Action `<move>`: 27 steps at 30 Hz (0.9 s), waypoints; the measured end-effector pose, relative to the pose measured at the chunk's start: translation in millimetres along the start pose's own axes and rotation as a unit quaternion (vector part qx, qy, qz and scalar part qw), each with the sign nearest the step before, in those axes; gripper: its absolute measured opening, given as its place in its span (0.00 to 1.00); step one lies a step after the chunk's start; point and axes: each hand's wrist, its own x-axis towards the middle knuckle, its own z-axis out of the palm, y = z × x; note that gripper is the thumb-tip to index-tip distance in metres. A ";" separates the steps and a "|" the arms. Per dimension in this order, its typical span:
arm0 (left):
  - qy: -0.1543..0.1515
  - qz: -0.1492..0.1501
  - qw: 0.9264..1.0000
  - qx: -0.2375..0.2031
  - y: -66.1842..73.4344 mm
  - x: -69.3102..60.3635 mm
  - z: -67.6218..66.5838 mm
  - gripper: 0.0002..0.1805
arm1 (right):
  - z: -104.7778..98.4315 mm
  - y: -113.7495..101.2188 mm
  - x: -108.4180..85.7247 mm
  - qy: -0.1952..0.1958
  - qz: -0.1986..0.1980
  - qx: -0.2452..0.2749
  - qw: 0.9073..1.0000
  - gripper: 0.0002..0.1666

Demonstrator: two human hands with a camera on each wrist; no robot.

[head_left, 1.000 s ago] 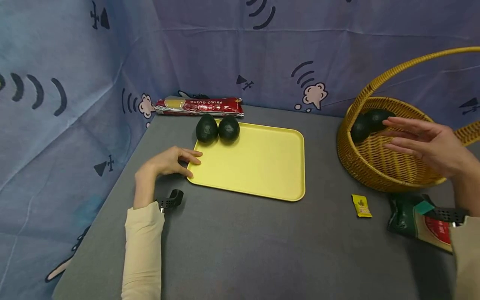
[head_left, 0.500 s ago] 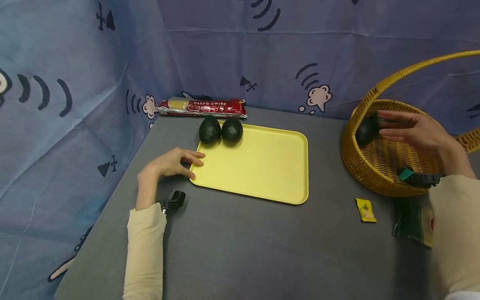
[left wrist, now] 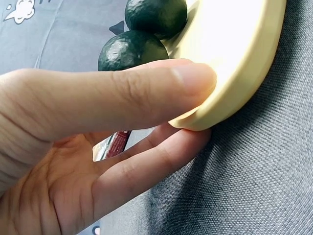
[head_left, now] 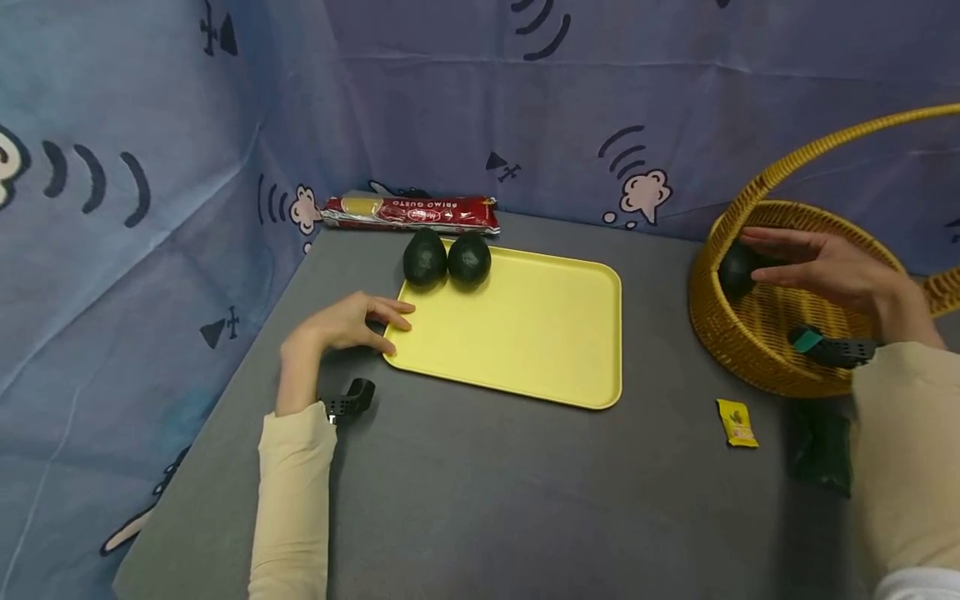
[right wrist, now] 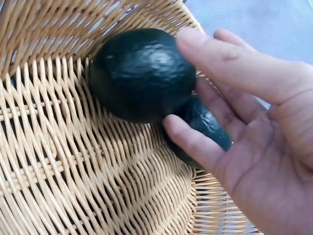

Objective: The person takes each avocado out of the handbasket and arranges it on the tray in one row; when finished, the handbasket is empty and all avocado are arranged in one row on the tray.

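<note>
My left hand [head_left: 348, 323] holds the left edge of a yellow tray [head_left: 525, 333]; in the left wrist view the thumb and a finger meet its rim [left wrist: 234, 98]. Two dark green avocados, one on the left [head_left: 425, 258] and one on the right [head_left: 469, 259], sit side by side at the tray's back left corner. Inside the wicker basket [head_left: 720, 333], my right hand [head_left: 828, 267] reaches to two more avocados. Its thumb and fingertips are at the edge of the upper avocado [right wrist: 144, 76], fingers not closed round it. The lower avocado [right wrist: 203, 129] is partly hidden behind the fingers.
A red pasta packet [head_left: 412, 214] lies behind the tray, by the patterned cloth backdrop [head_left: 555, 125]. A small yellow sachet [head_left: 737, 423] lies in front of the basket. A dark green bag [head_left: 821, 450] is partly covered by the right sleeve. The basket's handle [head_left: 817, 150] arches over it.
My right hand has moved down into the basket, to the avocados, and its thumb has come nearer to them. The left hand stays at the tray. The head view has shifted slightly.
</note>
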 end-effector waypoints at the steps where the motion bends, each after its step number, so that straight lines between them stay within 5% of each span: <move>1: -0.001 0.000 1.000 0.000 0.6 0.0 -0.5 0.21 | -0.6 -0.5 -0.7 -0.004 -0.004 0.000 1.000 0.40; 15: -0.003 0.014 1.000 -0.001 1.8 -0.5 1.3 0.21 | 15.5 -7.0 -1.8 0.051 0.028 0.037 0.998 0.33; 22: -0.005 0.013 1.000 -0.006 1.1 1.3 0.7 0.21 | 10.9 -6.1 -8.7 0.011 0.057 0.028 0.998 0.31; 27: -0.006 0.009 1.000 -0.004 1.3 0.5 0.6 0.22 | 6.6 -5.8 -9.6 -0.053 0.051 0.006 0.997 0.37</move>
